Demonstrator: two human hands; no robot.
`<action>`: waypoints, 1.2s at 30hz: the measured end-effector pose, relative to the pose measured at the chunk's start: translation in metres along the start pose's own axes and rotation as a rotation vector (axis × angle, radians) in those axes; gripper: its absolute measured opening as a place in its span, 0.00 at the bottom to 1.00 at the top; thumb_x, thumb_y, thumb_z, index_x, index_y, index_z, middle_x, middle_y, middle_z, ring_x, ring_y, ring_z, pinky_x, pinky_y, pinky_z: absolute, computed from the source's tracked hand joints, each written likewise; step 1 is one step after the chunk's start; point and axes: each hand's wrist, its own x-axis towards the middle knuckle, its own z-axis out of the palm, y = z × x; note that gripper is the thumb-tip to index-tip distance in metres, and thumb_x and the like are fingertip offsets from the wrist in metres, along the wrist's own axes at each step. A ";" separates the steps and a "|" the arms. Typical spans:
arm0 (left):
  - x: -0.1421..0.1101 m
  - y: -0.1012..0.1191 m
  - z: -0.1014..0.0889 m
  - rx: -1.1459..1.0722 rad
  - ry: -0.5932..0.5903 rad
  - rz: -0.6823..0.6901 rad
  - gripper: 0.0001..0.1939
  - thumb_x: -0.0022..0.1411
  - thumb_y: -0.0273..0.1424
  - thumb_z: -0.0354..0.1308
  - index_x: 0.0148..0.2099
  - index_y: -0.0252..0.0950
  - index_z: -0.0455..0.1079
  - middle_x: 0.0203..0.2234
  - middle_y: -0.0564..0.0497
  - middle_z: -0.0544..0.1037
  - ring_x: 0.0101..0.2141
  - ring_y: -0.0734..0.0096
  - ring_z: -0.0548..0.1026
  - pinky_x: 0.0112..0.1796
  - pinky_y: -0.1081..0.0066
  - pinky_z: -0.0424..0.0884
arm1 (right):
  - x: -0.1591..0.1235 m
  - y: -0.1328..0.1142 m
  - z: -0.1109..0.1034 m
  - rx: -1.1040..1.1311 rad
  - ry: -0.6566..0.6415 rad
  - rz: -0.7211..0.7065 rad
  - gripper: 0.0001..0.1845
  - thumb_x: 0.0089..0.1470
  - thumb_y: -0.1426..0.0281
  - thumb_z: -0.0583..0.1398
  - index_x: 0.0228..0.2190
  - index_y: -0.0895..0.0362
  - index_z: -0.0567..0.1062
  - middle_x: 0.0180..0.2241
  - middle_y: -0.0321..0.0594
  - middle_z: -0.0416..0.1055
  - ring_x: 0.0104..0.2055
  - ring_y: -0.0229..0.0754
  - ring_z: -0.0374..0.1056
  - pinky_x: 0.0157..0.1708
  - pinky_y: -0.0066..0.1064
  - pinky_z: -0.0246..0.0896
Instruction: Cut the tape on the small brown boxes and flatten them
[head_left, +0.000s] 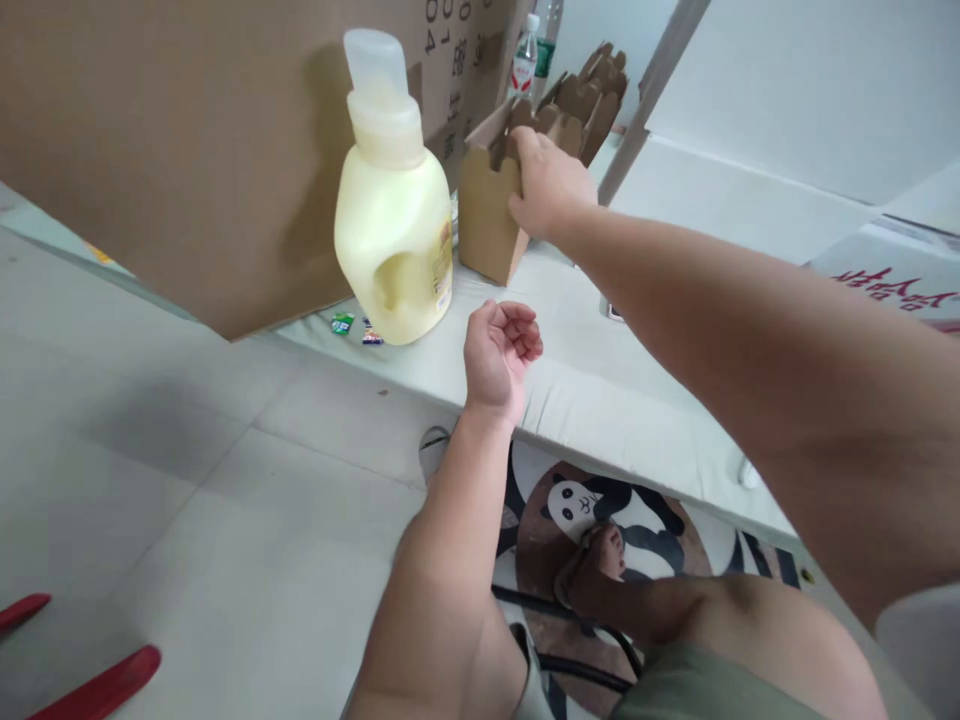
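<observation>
My right hand [553, 185] grips the notched top edge of a small brown cardboard box [489, 218], thumb on the near side and fingers over the rim. The box stands upright on the pale cloth-covered surface, and my hand hides part of its top. My left hand [501, 355] hovers just in front of the box, palm turned up, fingers loosely curled with nothing in them. To its left stands a pale yellow detergent bottle [390, 220] with a translucent cap. More notched cardboard boxes [592, 95] stand in a row behind my right hand.
A large brown carton [187, 150] rises at the back left. Plastic bottles [525, 60] stand behind the small boxes. Small colourful packets [343, 323] lie by the detergent bottle. A panda-patterned mat [637, 520] is on the floor below, and red bars [105, 685] show at lower left.
</observation>
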 end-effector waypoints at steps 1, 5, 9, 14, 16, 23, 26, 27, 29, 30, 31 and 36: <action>0.000 0.000 0.000 0.005 -0.002 0.002 0.28 0.73 0.41 0.43 0.24 0.36 0.70 0.18 0.51 0.69 0.19 0.78 0.66 0.23 0.77 0.63 | -0.004 0.008 0.001 -0.007 0.010 0.016 0.24 0.60 0.73 0.57 0.57 0.52 0.66 0.61 0.48 0.71 0.55 0.57 0.73 0.55 0.54 0.69; 0.000 -0.003 -0.001 0.044 0.002 0.060 0.24 0.71 0.44 0.49 0.26 0.37 0.69 0.19 0.52 0.69 0.19 0.77 0.67 0.23 0.77 0.64 | -0.041 0.044 -0.002 0.007 0.027 0.097 0.14 0.61 0.75 0.55 0.47 0.50 0.69 0.46 0.45 0.78 0.49 0.53 0.73 0.52 0.49 0.67; 0.005 -0.011 -0.010 0.134 0.086 0.289 0.19 0.69 0.43 0.53 0.28 0.38 0.68 0.19 0.54 0.67 0.20 0.76 0.67 0.24 0.75 0.64 | -0.118 0.076 -0.025 0.113 0.191 0.007 0.11 0.55 0.78 0.55 0.37 0.51 0.71 0.36 0.39 0.76 0.39 0.45 0.70 0.44 0.38 0.65; 0.013 -0.020 -0.020 0.427 0.153 0.619 0.14 0.67 0.45 0.57 0.36 0.41 0.72 0.35 0.50 0.78 0.40 0.68 0.77 0.40 0.71 0.71 | -0.256 0.100 -0.061 0.219 0.573 -0.096 0.12 0.44 0.80 0.53 0.24 0.52 0.72 0.23 0.34 0.70 0.24 0.41 0.65 0.26 0.35 0.56; 0.011 -0.027 -0.017 0.528 -0.031 0.634 0.17 0.68 0.49 0.55 0.43 0.42 0.75 0.45 0.49 0.81 0.50 0.63 0.77 0.49 0.66 0.72 | -0.302 0.107 -0.064 0.285 0.710 0.019 0.13 0.45 0.80 0.53 0.23 0.51 0.72 0.23 0.33 0.70 0.24 0.40 0.65 0.26 0.35 0.56; -0.008 -0.064 0.015 0.617 -0.422 0.605 0.21 0.68 0.50 0.57 0.40 0.43 0.84 0.41 0.49 0.86 0.47 0.58 0.82 0.53 0.59 0.74 | -0.357 0.126 -0.024 0.570 0.849 0.275 0.15 0.62 0.73 0.56 0.39 0.45 0.81 0.42 0.35 0.81 0.47 0.49 0.77 0.50 0.50 0.71; -0.007 -0.076 0.021 0.642 -0.354 0.621 0.21 0.66 0.51 0.58 0.40 0.43 0.85 0.41 0.49 0.87 0.48 0.56 0.82 0.55 0.57 0.74 | -0.358 0.135 -0.014 0.644 0.851 0.321 0.16 0.68 0.67 0.56 0.49 0.40 0.80 0.51 0.35 0.79 0.58 0.50 0.74 0.63 0.56 0.66; -0.005 -0.079 0.023 0.652 -0.334 0.625 0.22 0.65 0.52 0.58 0.39 0.43 0.85 0.41 0.49 0.87 0.49 0.55 0.82 0.56 0.55 0.75 | -0.359 0.138 -0.012 0.647 0.846 0.327 0.17 0.68 0.66 0.56 0.51 0.39 0.79 0.52 0.35 0.79 0.59 0.50 0.73 0.63 0.56 0.66; -0.003 -0.084 0.025 0.664 -0.302 0.633 0.23 0.64 0.54 0.59 0.38 0.43 0.85 0.40 0.49 0.87 0.48 0.54 0.83 0.56 0.53 0.75 | -0.360 0.144 -0.008 0.657 0.809 0.352 0.20 0.67 0.64 0.57 0.57 0.37 0.75 0.56 0.36 0.77 0.54 0.48 0.75 0.60 0.55 0.70; -0.002 -0.086 0.026 0.675 -0.290 0.641 0.23 0.63 0.55 0.59 0.37 0.43 0.85 0.40 0.49 0.87 0.47 0.54 0.83 0.56 0.52 0.75 | -0.361 0.147 -0.006 0.662 0.786 0.363 0.21 0.66 0.64 0.58 0.58 0.36 0.74 0.58 0.36 0.76 0.49 0.47 0.76 0.57 0.55 0.72; -0.001 -0.088 0.026 0.691 -0.285 0.650 0.23 0.63 0.55 0.59 0.35 0.43 0.85 0.38 0.49 0.87 0.46 0.54 0.83 0.57 0.51 0.75 | -0.362 0.151 -0.004 0.665 0.759 0.374 0.21 0.65 0.63 0.60 0.58 0.37 0.73 0.60 0.37 0.74 0.45 0.46 0.76 0.53 0.54 0.74; 0.001 -0.096 0.028 0.814 -0.345 0.642 0.27 0.65 0.57 0.56 0.26 0.46 0.83 0.26 0.48 0.83 0.44 0.53 0.83 0.57 0.49 0.74 | -0.364 0.162 0.001 0.647 0.762 0.428 0.15 0.61 0.61 0.63 0.50 0.41 0.74 0.56 0.43 0.71 0.57 0.54 0.71 0.53 0.53 0.71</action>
